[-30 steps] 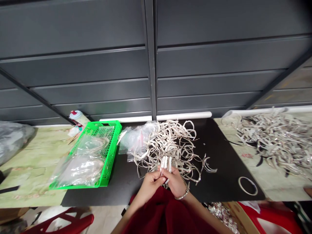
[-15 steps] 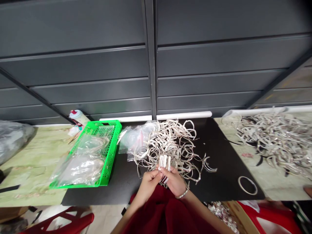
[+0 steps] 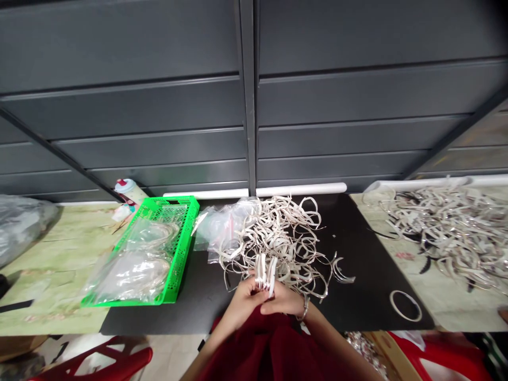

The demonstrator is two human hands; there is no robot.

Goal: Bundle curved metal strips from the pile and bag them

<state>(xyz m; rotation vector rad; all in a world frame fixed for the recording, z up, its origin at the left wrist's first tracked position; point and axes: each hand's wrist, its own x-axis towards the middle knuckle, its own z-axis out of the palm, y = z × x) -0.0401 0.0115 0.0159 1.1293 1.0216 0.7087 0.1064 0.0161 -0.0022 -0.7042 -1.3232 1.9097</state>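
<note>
My left hand (image 3: 245, 297) is closed around a small stack of curved white strips with shiny edges (image 3: 261, 272), which stand upright side by side. My right hand (image 3: 283, 299) grips the stack's right side, its thumb pointing towards the left hand; the outermost strip tilts a little apart from the others. Both hands are close together at the table's front, just before a tangled heap of similar pale curved strips (image 3: 278, 227). The lower ends of the held strips are hidden by my fingers.
A green basket (image 3: 183, 259) holding clear bags of strips stands left. Plastic bags (image 3: 220, 225) lie beside the heap. A pale ring (image 3: 405, 306) and several loose curved pieces (image 3: 341, 270) lie right. Another heap (image 3: 456, 227) covers the far right. A bottle (image 3: 130, 191) stands behind the basket.
The stack in my hands has turned, and one strip at its right now leans apart. My right thumb has moved lower, off the front of the strips.
</note>
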